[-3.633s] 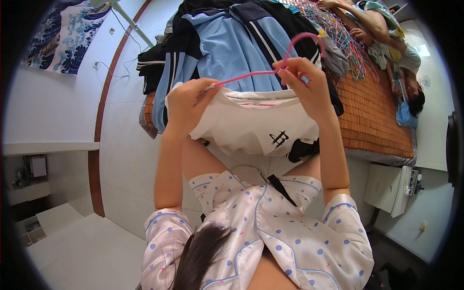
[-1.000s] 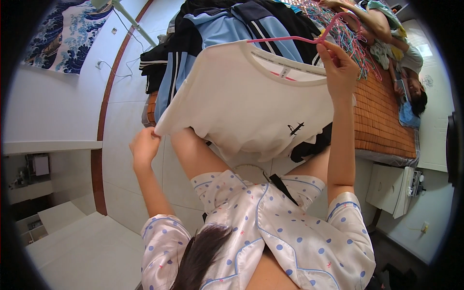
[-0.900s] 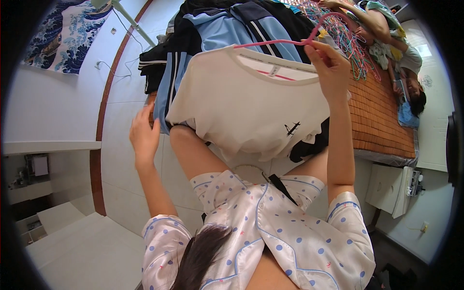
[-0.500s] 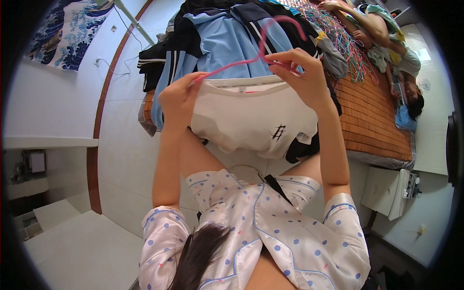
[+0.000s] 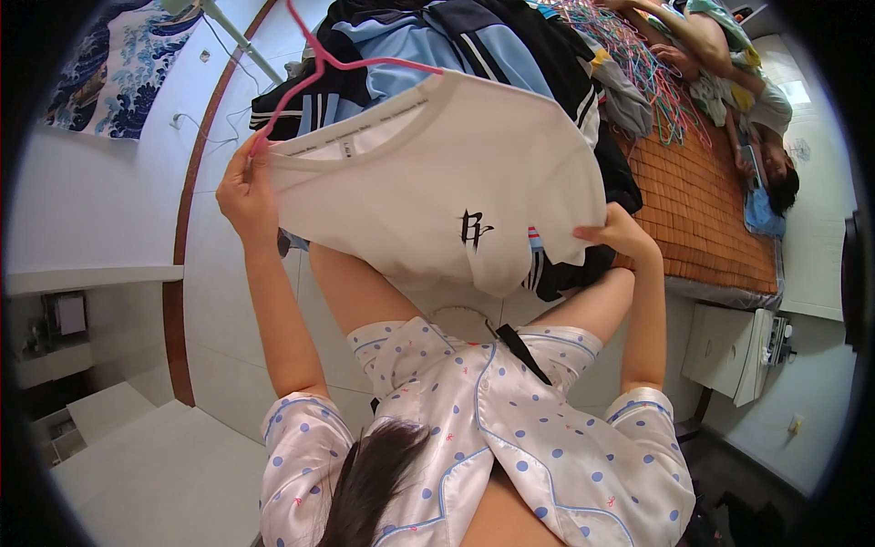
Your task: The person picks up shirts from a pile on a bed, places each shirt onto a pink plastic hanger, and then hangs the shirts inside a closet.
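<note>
A white T-shirt with a small black print on its chest is spread in front of me. Its neck opening faces away from me. A pink clothes hanger runs under the shirt's right shoulder, with its hook pointing up past the top edge. My left hand is closed on the hanger's left arm, at the shirt's left neck edge. I cannot tell how far that end goes into the shirt. With thumb and fingers, my right hand pinches the edge of the right sleeve.
Blue and black clothes are piled beyond the shirt, on a bed with a brown woven mat. Many coloured hangers lie tangled at the far right. Another person lies beside them. A white cabinet stands at right.
The hanger has moved left and its right arm now sits inside the shirt. The shirt is lifted and spread wider. My right hand has left the hanger for the right sleeve.
</note>
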The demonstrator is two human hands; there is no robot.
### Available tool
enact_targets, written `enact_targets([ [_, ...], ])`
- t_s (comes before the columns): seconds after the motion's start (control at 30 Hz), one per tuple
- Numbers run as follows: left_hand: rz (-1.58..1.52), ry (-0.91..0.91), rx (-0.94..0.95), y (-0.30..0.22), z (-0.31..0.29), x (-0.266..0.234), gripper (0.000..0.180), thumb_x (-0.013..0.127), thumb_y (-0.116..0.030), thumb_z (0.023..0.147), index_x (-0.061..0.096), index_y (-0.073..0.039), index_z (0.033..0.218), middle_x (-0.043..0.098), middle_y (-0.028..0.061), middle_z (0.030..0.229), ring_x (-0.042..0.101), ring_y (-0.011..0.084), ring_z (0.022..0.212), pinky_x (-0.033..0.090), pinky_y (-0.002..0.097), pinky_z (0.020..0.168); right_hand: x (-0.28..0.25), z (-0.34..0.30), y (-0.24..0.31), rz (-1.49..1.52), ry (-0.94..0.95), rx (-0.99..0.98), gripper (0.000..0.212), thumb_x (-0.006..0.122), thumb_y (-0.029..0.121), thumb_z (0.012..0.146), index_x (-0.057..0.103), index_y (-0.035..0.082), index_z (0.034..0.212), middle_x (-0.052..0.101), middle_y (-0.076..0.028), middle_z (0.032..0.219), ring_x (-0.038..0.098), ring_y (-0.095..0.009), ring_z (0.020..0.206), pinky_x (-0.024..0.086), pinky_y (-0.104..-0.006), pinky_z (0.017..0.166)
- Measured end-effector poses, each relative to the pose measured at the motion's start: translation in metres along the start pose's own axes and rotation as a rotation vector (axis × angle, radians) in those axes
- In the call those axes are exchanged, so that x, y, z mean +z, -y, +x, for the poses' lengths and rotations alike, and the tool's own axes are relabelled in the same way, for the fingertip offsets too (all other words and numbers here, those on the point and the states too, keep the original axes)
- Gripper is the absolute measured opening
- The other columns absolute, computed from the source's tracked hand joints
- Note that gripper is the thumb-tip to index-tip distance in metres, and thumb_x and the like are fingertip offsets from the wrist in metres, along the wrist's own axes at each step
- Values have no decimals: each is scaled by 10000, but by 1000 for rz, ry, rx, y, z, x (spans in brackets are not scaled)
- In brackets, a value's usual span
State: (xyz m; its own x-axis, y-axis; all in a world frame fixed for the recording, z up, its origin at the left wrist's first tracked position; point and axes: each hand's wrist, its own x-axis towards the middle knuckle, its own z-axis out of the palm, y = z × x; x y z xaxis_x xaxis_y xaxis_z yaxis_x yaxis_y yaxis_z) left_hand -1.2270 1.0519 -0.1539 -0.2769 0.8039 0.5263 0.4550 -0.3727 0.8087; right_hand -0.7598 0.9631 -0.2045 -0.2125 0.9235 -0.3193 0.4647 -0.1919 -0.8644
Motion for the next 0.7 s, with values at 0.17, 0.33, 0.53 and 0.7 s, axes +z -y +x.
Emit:
enact_targets([
  [0.17,43,-28,-19,-2,-1,-1,208,575,-142,882,643,-21,1036,666,56,857,590,89,777,450,214,726,-28,-45,-45,-196,-154,162,202,649,166,803,654,-27,864,629,-44,735,551,-87,666,451,-227,615],
  [0.33,-50,50,-5,3,-13,6,199,573,-137,882,650,-33,1033,650,42,861,589,91,793,451,217,733,-20,-68,-60,-60,-409,178,194,610,170,846,646,-12,903,624,-34,729,547,-75,648,456,-216,600],
  [0.53,-8,51,-23,-5,-24,1,194,595,-109,863,653,-44,1037,637,28,832,580,82,765,445,204,709,7,-53,-20,7,-430,-35,180,583,147,865,645,3,954,594,-11,747,537,-70,678,431,-205,578],
  [0.7,-180,134,36,-33,-25,-6,186,566,-65,873,645,-22,1036,630,58,851,616,114,793,468,209,704,19,-28,74,-407,-747,-585,222,634,103,800,645,45,1014,610,-84,951,554,-195,867,404,-292,806],
])
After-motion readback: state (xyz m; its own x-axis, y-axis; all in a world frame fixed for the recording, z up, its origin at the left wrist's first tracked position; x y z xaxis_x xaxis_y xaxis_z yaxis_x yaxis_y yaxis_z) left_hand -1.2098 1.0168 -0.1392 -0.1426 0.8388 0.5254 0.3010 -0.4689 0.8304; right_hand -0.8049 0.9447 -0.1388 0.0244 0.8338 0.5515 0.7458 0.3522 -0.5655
